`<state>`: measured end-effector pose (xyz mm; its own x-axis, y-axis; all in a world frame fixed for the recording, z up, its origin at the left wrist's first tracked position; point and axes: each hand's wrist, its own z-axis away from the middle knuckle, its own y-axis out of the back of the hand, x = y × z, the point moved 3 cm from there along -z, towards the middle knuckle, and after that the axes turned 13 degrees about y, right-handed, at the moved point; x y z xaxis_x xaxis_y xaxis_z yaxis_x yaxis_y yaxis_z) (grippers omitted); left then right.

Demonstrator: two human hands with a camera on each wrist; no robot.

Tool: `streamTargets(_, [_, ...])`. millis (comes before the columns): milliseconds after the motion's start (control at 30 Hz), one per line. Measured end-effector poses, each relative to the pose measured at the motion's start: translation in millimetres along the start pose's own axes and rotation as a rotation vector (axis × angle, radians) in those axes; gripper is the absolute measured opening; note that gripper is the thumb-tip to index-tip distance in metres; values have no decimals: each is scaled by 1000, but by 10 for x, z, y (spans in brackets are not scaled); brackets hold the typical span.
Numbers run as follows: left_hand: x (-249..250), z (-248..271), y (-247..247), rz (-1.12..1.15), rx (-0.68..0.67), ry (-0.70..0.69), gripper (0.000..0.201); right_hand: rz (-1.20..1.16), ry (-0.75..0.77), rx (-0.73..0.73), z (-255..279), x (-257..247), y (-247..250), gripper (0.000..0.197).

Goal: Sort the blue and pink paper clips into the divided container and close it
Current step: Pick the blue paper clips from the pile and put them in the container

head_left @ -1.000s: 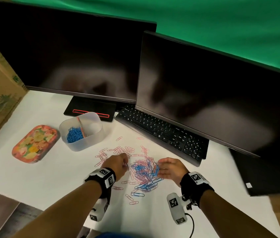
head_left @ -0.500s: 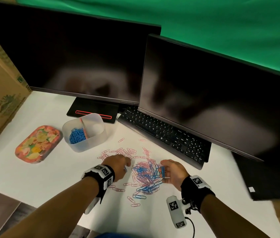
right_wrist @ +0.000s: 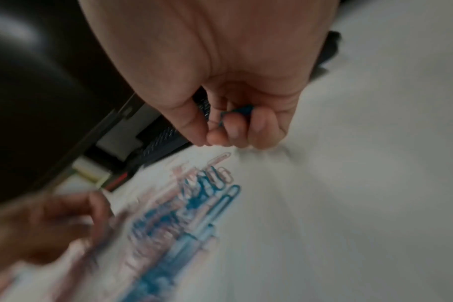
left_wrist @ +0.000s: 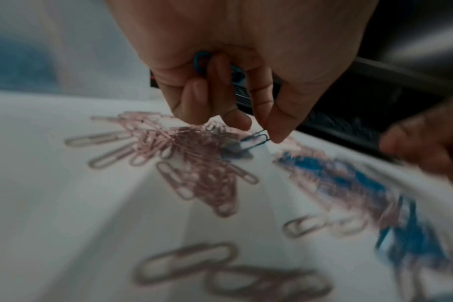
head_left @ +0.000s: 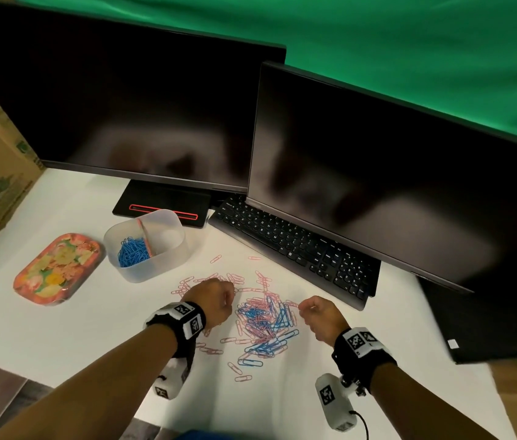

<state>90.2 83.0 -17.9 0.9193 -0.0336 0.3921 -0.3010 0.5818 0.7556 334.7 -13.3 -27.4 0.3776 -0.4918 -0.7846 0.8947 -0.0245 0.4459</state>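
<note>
Head view: both hands hover over a mixed pile of blue and pink paper clips (head_left: 265, 322) at lower centre of the white surface (head_left: 60, 328). Curled fingers of the left hand (head_left: 211, 300) keep blue clips (left_wrist: 201, 61) in the palm, its thumb tip touching another blue clip on the surface. Likewise curled, the right hand (head_left: 319, 315) holds a blue clip (right_wrist: 237, 111). Left of centre, the divided container (head_left: 146, 244) stands open with blue clips in its left compartment, its floral lid (head_left: 58, 268) beside it.
</note>
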Motion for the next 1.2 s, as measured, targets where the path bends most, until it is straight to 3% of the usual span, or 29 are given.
streamTargets(100, [1, 29, 39, 314, 35, 77, 16, 494, 247, -155, 100, -29, -36, 10])
streamTargets(200, [5, 40, 91, 515, 110, 122, 15, 762, 393, -274, 234, 0, -143, 20])
streamTargets(267, [-7, 22, 113, 611, 125, 148, 13, 821, 452, -267, 260, 17, -166, 23])
streamTargets(400, [-25, -33, 158, 863, 11, 202, 2, 891, 472, -290, 257, 54, -192, 22])
streamTargets(500, [-44, -28, 194, 1073, -75, 288, 17, 901, 445, -300, 274, 83, -179, 20])
streamTargets(633, [-81, -5, 232, 1460, -195, 320, 21, 765, 417, -307, 312, 22, -166, 11])
streamTargets(667, [-91, 15, 248, 1546, -224, 325, 20, 668, 410, -293, 305, -36, -165, 5])
streamTargets(800, [-216, 140, 398, 1805, -284, 358, 13, 231, 335, -238, 132, -583, -257, 9])
streamTargets(1000, [-533, 335, 922, 1852, -177, 311, 11, -144, 268, -335, -294, -1652, -1004, 15])
streamTargets(1100, [-786, 354, 1201, 1847, -103, 310, 13, -167, 282, -412, -472, -2118, -1511, 20])
streamTargets(1200, [-1028, 290, 1393, 1808, -10, 408, 17, -121, 261, -450, -596, -2469, -1909, 21])
